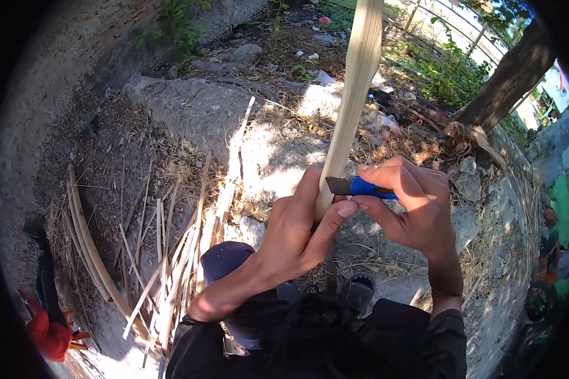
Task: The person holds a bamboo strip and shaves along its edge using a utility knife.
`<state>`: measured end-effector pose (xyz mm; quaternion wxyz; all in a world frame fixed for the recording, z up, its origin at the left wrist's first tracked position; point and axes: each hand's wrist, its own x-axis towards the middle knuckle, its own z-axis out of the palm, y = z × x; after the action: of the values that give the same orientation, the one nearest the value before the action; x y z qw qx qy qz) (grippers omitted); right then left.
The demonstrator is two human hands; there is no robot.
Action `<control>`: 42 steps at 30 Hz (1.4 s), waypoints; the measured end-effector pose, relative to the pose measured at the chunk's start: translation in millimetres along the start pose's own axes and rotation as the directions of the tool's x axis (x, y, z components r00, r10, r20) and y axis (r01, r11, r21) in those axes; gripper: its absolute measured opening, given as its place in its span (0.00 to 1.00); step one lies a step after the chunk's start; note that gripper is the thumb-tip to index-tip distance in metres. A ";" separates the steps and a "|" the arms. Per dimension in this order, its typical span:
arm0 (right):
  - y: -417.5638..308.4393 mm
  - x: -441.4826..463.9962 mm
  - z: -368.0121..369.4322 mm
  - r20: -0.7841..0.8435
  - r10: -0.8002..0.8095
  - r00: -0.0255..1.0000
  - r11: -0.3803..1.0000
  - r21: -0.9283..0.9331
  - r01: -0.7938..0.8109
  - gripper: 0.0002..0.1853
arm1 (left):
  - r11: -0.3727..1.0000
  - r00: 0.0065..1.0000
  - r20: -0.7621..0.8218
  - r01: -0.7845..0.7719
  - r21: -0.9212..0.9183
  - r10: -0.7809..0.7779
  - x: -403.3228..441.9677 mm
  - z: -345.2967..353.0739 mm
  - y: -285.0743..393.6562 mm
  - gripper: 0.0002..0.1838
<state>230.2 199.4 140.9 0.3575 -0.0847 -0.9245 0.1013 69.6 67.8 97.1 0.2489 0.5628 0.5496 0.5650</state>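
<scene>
My left hand (297, 230) is closed around the lower end of a long, pale wooden strip (353, 88), which points up and away from me. In my right hand (417, 202) is a blue utility knife (372, 188), pinched between thumb and fingers. Its dark blade (339, 186) lies across the strip just above my left thumb and seems to touch the wood. The strip's lowest end is partly hidden by my left hand.
Several thin split sticks (171, 271) lie in a pile at my left, beside curved poles (85, 237). A rock slab (189, 107) lies ahead, and a tree trunk (512, 76) leans at right. A person in red (47, 335) is at far left.
</scene>
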 end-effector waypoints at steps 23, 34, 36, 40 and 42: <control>-1.3 1.3 -0.5 -0.001 -0.052 0.999 0.996 -0.073 0.052 0.18 | 0.996 1.000 -0.010 0.024 -0.082 -0.025 0.1 -0.2 -2.8 0.11; 6.5 2.6 -3.7 -0.176 0.069 0.982 0.995 0.087 -0.055 0.17 | 0.918 0.998 0.041 0.056 -0.392 -0.044 -1.5 3.0 -8.7 0.13; 5.9 2.9 -2.5 -0.113 0.020 0.993 0.993 0.115 -0.007 0.18 | 0.830 0.991 0.107 0.123 -0.544 -0.077 -0.9 -0.3 -9.0 0.16; -0.8 3.4 1.4 0.024 0.007 1.000 0.991 0.134 -0.010 0.19 | 0.527 0.943 0.295 0.330 -0.783 -0.153 3.4 -13.2 -9.6 0.18; 1.2 3.0 4.2 0.039 -0.006 0.999 0.990 0.144 0.001 0.20 | 0.486 0.928 0.331 0.372 -0.791 -0.172 3.7 -17.7 -10.5 0.18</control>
<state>225.2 200.7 139.5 0.3445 -0.0551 -0.9219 0.1686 49.1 68.0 93.1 0.6310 0.3331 0.2619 0.6499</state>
